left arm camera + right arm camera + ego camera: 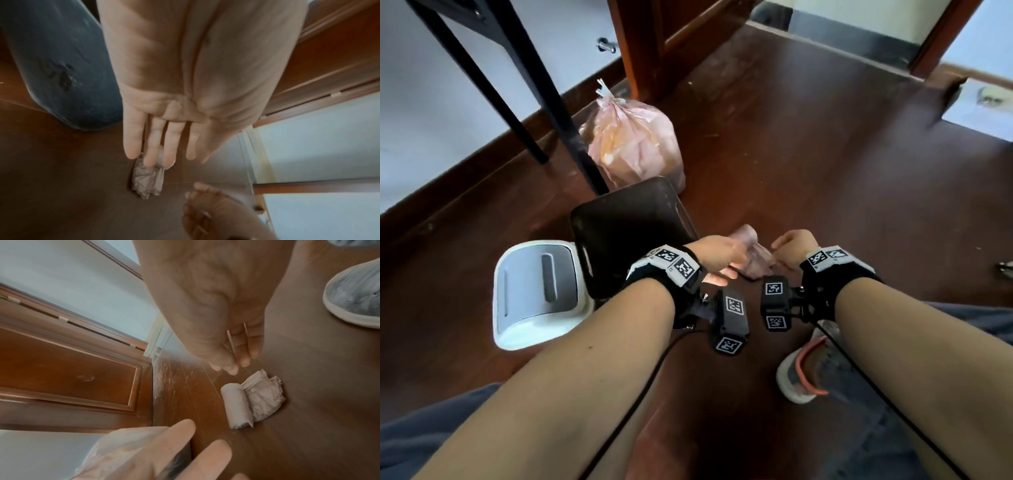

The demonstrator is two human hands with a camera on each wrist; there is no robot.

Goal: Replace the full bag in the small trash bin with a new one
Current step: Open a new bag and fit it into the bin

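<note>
Below, legend to the crouching scene on the wooden floor point(808, 144).

Left hand point(717, 255): grip open; the fingers point(152, 146) were held straight and spread, palm down, above the roll end of the bag roll. No contact with the roll could be confirmed from the left wrist view.

Right hand point(792, 251): fingers point(243, 350) bent downward with the tips bunched together, just above and beside the loose end of the roll. Whether they pinched anything could not be told; nothing was plainly held.

Bag roll point(239, 407): a pale pink roll of new bags lay on the floor between the two hands, one crumpled bag point(264, 397) partly unrolled from it and touching its side.

Full bag point(635, 144): pink, knotted at the top, stood on the floor against the black leg point(565, 116) of a piece of furniture, well apart from the hands.

Trash bin point(619, 240): dark, with a rounded rectangular mouth, stood between the full bag and the left wrist; its inside was too dark to make out.

Lid point(537, 294): a white and grey lid lay on the floor just beside the bin.

Shoe point(808, 370): a grey shoe with an orange collar rested on the floor under the right forearm.
</note>
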